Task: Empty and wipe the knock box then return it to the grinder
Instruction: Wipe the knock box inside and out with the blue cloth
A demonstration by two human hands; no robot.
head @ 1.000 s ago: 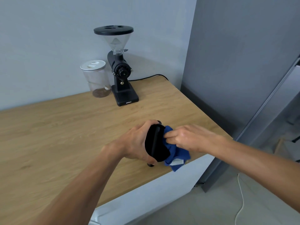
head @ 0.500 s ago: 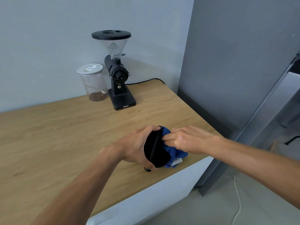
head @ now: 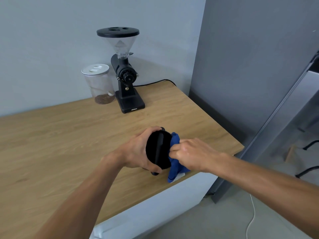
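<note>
Well in front of the grinder (head: 126, 80), near the table's (head: 69, 135) front edge, the left hand (head: 138, 152) is wrapped around the black knock box (head: 158, 150), fingers curled over its top rim and thumb underneath, holding it tipped on its side with its mouth turned toward the right hand (head: 188, 154). That hand is closed on a bunched blue cloth (head: 175, 165), pressing it against the box's rim on the side away from the grinder – a loose tail of cloth hangs down toward the table edge.

Judging by this, the wiping step is in hand. No grounds show on the cloth or on the table around the box, so the emptying looks done, though the inside of the box is dark and I cannot tell whether any residue remains. What is left, as far as I can judge – finish the wipe, put the cloth down, and carry the box back to the grinder, whose base plate stands bare beneath the spout.

As for containers: the grinder's clear hopper looks empty. Just beside the grinder, on its left, a clear jar (head: 100, 85) with a white lid holds a shallow layer of brown coffee at the bottom, and a small pale object rests on it
</note>
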